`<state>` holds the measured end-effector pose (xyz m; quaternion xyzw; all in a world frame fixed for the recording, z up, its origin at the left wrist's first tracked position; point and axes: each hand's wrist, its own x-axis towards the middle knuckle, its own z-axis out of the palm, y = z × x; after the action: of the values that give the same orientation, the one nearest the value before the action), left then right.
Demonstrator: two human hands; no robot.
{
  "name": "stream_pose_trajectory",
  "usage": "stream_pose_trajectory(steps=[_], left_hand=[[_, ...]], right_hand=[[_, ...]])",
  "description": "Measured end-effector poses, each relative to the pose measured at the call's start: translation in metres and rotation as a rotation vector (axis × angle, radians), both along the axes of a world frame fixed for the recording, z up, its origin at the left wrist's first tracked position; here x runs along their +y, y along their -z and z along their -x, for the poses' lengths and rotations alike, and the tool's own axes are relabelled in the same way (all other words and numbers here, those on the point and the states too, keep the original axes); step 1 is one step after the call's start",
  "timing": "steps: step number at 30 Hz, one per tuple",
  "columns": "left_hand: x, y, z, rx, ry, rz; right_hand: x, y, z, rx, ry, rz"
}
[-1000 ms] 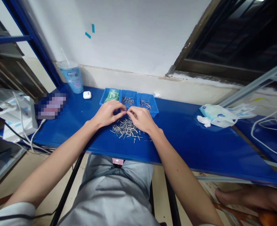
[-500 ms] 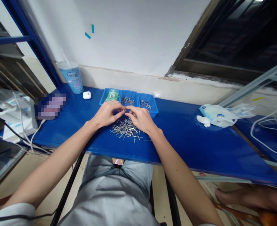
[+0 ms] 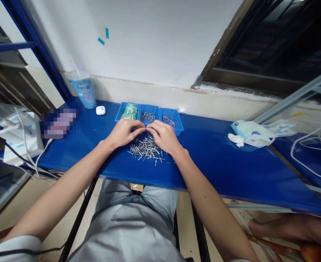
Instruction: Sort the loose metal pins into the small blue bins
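Note:
Fingertip to fingertip, my left hand (image 3: 127, 131) and my right hand (image 3: 162, 134) meet above the far side of a loose pile of metal blind rivets (image 3: 146, 148). Both hands are closed in a pinch, thumb against fingers. Whatever sits between the fingertips is tiny and mostly hidden, so I cannot make it out. Just beyond the hands stand three joined blue bins: the left bin (image 3: 117, 115) holds a green-and-clear plastic packet (image 3: 129, 111), while the middle bin (image 3: 149, 108) and right bin (image 3: 180, 125) hold more rivets.
On the blue table (image 3: 217, 163), a patterned cup with a straw (image 3: 83, 91) and a white earbud case (image 3: 100, 110) stand at back left. A power strip with cables (image 3: 26, 138) lies far left. A tissue pack (image 3: 251, 134) is at right. Another person's leg (image 3: 288, 231) shows below right.
My fingertips have drawn closer together, and the right fingers have dipped slightly. The rivet pile and bins look the same.

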<state>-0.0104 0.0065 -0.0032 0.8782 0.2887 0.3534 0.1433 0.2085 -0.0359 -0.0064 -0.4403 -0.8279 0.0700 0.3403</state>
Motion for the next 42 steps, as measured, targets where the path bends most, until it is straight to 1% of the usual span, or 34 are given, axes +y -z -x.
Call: stream_pose_trajectory(steps=[8,12,15,18,22,25,27,30,34,39,42], left_hand=[[-0.001,0.0,-0.002,0.026,-0.039,0.034],[-0.001,-0.002,-0.001,0.013,-0.077,0.053],[-0.001,-0.003,0.001,-0.011,-0.097,0.052],[0.001,-0.002,0.003,0.018,-0.117,0.048],[0.006,0.001,0.006,0.18,-0.084,0.045],[0.011,0.005,0.009,0.298,-0.069,0.008],[0.013,0.008,0.01,0.342,-0.074,-0.016],[0.014,0.011,0.011,0.385,-0.051,-0.009],[0.015,0.014,0.009,0.376,-0.056,0.019],[0.013,0.015,0.008,0.429,-0.077,-0.027],[0.009,0.012,0.007,0.427,-0.061,-0.053]], right_hand=[[0.001,-0.001,-0.001,0.06,0.019,-0.125],[0.002,-0.004,-0.006,0.092,0.066,-0.139],[0.001,-0.008,-0.013,0.144,0.149,-0.162],[0.0,-0.013,-0.021,0.216,0.268,-0.25],[0.002,-0.017,-0.03,0.252,0.417,-0.327],[0.006,-0.014,-0.035,0.268,0.516,-0.326],[0.008,-0.012,-0.036,0.278,0.552,-0.305],[0.009,-0.01,-0.032,0.268,0.519,-0.259],[0.006,-0.01,-0.024,0.223,0.375,-0.197],[0.003,-0.007,-0.014,0.133,0.2,-0.125],[0.002,-0.004,-0.01,0.07,0.127,-0.065]])
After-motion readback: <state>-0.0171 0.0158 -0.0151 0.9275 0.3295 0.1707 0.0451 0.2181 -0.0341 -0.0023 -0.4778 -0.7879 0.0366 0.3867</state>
